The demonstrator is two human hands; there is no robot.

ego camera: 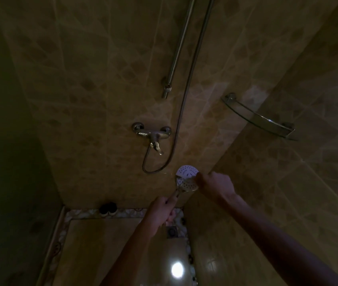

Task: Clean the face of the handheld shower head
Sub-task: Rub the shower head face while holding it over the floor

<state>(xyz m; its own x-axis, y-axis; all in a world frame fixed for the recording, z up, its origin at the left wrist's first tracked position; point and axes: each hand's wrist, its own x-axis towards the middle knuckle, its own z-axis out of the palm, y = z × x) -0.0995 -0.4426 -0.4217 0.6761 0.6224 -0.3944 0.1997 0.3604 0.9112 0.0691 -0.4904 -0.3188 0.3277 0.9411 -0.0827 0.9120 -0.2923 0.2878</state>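
Note:
The handheld shower head (186,171) is a round perforated disc, held low in front of the tiled wall with its face turned up toward me. My left hand (161,214) is wrapped around its chrome handle from below. My right hand (215,182) is closed at the head's right edge. It pinches a thin pale tool (186,178) that lies across the middle of the face. The room is too dark to tell what the tool is. The lower half of the face is in shadow.
A chrome mixer tap (153,135) is on the wall, with the hose (176,131) looping down from it. A riser rail (180,46) runs above. A glass corner shelf (259,118) is at the right. Two dark bottles (107,209) and a floor drain (172,231) lie below.

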